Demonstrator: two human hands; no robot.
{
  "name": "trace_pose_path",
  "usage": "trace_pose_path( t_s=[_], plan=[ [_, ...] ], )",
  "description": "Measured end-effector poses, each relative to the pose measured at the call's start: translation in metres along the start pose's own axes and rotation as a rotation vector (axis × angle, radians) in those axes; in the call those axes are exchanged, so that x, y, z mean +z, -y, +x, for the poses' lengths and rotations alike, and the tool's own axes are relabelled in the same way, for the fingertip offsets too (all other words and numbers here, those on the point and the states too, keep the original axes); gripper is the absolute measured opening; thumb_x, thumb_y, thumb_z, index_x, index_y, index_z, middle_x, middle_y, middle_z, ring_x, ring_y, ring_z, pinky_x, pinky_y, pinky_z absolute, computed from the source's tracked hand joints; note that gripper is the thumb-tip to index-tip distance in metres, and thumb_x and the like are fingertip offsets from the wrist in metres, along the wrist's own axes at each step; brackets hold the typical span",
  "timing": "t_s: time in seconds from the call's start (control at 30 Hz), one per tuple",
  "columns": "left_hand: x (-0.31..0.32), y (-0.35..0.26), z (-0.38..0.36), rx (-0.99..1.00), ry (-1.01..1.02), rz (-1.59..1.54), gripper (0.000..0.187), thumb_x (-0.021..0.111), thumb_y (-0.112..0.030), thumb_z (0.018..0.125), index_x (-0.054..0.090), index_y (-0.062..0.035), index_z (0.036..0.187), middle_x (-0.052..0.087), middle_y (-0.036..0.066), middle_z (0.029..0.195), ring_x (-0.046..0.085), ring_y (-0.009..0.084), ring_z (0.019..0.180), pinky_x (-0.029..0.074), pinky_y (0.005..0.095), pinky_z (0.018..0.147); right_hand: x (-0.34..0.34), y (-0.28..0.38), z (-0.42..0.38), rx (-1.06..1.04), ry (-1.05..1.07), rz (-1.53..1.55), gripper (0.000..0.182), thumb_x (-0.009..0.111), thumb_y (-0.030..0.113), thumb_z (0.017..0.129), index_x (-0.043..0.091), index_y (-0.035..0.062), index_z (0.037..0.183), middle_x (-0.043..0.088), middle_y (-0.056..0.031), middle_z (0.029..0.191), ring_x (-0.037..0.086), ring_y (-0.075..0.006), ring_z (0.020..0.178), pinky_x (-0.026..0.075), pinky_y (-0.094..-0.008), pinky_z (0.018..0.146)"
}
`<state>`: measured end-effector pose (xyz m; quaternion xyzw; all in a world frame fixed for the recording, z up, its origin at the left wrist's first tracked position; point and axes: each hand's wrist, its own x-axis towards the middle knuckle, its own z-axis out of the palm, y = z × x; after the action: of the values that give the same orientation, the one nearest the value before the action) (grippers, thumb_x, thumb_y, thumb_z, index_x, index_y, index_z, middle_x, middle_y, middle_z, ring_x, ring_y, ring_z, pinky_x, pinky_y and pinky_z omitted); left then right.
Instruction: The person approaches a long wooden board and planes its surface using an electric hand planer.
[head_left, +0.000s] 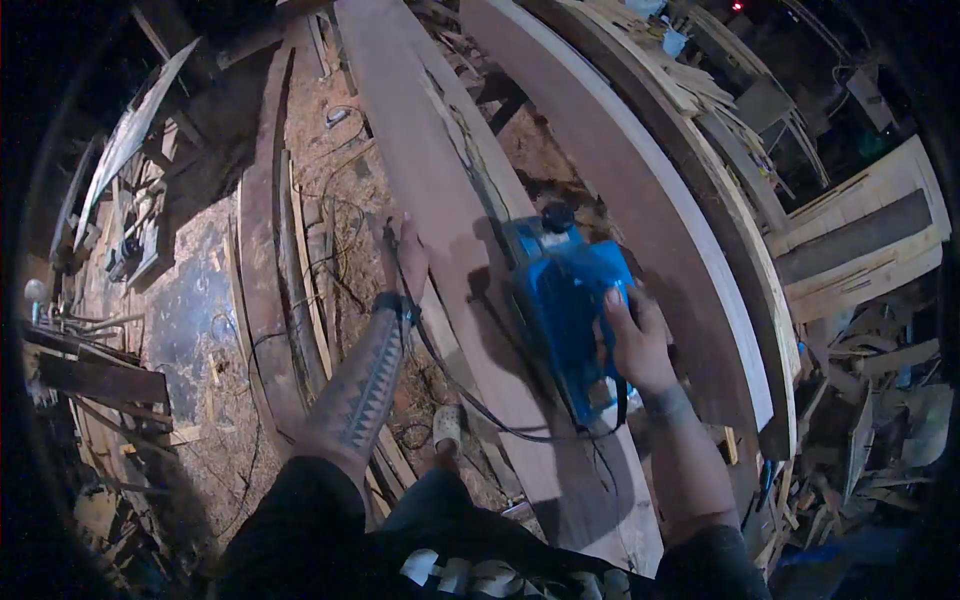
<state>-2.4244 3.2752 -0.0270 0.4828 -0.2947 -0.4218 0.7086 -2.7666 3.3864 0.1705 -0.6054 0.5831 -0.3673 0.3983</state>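
My right hand point(640, 335) is wrapped round the rear handle of a blue electric planer point(560, 310). The planer rests on a long wooden plank point(420, 150), which has a dark, ragged split point(460, 130) running along its grain. From the planer's back a black power cord point(480, 410) loops over the plank to my left hand point(405, 258). That hand is at the plank's left edge, closed around the cord, though its fingers are partly hidden.
A second thick board point(620, 150) lies to the right, with a rough-edged slab point(745, 250) beyond it. On the left, another long timber point(262, 220) runs alongside. Shavings and loose cords cover the floor point(190, 310). Scrap wood point(880, 420) is heaped at right.
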Motion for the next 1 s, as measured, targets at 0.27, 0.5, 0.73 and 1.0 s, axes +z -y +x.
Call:
trace_pose_path(
  t_s=[0.27, 0.5, 0.73, 1.0],
  plan=[
    [0.037, 0.023, 0.072, 0.346, -0.105, 0.554, 0.022, 0.062, -0.013, 0.103, 0.046, -0.0095, 0.116, 0.057, 0.008, 0.102, 0.058, 0.0197, 0.094, 0.049, 0.0363, 0.088, 0.097, 0.052, 0.209, 0.179, 0.117, 0.168, 0.047, 0.061, 0.049, 0.106, 0.064, 0.0033, 0.113, 0.060, -0.0020, 0.073, 0.058, -0.0109, 0.058, 0.047, -0.0312, 0.051],
    [0.041, -0.012, 0.060, 0.234, 0.009, 0.569, 0.013, 0.051, -0.004, 0.106, 0.047, -0.0083, 0.118, 0.055, 0.008, 0.103, 0.058, 0.0208, 0.091, 0.052, 0.0385, 0.087, 0.196, 0.081, 0.413, -0.074, 0.090, 0.099, 0.053, 0.060, 0.055, 0.103, 0.067, 0.0032, 0.095, 0.065, -0.0082, 0.069, 0.064, -0.0198, 0.058, 0.052, -0.0376, 0.055],
    [0.010, 0.062, 0.095, 0.293, -0.068, 0.831, 0.046, 0.067, -0.027, 0.097, 0.049, -0.0029, 0.132, 0.065, 0.020, 0.111, 0.068, 0.0407, 0.101, 0.056, 0.0477, 0.083, 0.222, 0.085, 0.482, -0.229, 0.111, -0.142, 0.060, 0.055, 0.061, 0.104, 0.067, 0.0022, 0.103, 0.069, -0.0119, 0.075, 0.068, -0.0228, 0.065, 0.055, -0.0402, 0.062],
    [-0.018, -0.005, 0.047, 0.096, 0.044, 0.468, 0.039, 0.048, -0.035, 0.109, 0.063, -0.0007, 0.118, 0.068, 0.012, 0.105, 0.063, 0.0282, 0.091, 0.051, 0.0392, 0.084, 0.101, 0.015, 0.238, -0.186, 0.115, -0.243, 0.060, 0.055, 0.062, 0.104, 0.067, 0.0029, 0.111, 0.070, -0.0127, 0.083, 0.070, -0.0232, 0.072, 0.055, -0.0404, 0.066]
  ],
)
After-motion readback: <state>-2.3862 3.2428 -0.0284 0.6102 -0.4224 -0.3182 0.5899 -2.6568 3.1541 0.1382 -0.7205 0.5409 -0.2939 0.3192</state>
